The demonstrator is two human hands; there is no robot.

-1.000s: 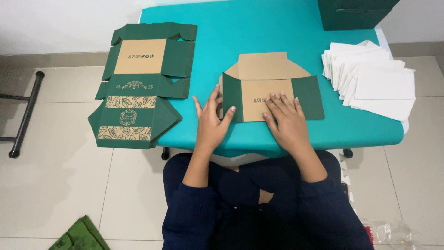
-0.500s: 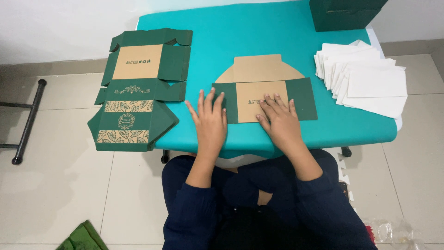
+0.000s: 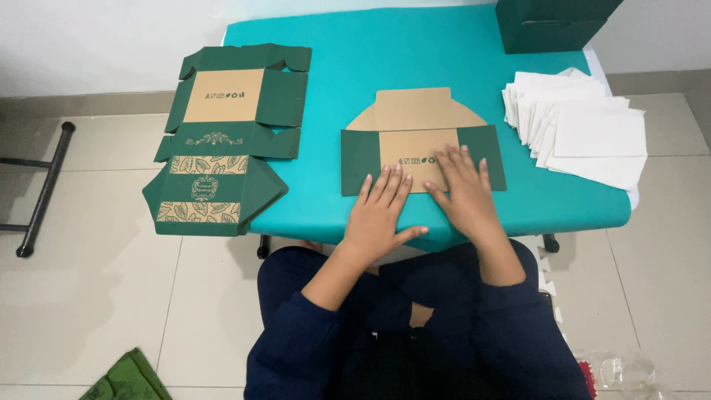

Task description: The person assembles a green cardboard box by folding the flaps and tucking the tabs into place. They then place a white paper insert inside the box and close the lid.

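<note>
A flat cardboard box blank (image 3: 422, 141), brown inside with dark green side flaps, lies on the teal table (image 3: 415, 59) near its front edge. My left hand (image 3: 379, 215) rests flat on the blank's near edge, fingers spread. My right hand (image 3: 461, 194) presses flat on the blank's brown middle panel and near right part. Neither hand grips anything.
A stack of unfolded green box blanks (image 3: 222, 141) with leaf patterns overhangs the table's left edge. A pile of white sheets (image 3: 585, 130) sits at the right. A dark green box (image 3: 552, 24) stands at the far right corner. A green cloth (image 3: 126, 379) lies on the tiled floor, and a black metal frame (image 3: 44, 189) stands at left.
Both hands slid back along the blank toward me, and the left hand now sits partly off the blank's near edge. The blank lies flatter on the table.
</note>
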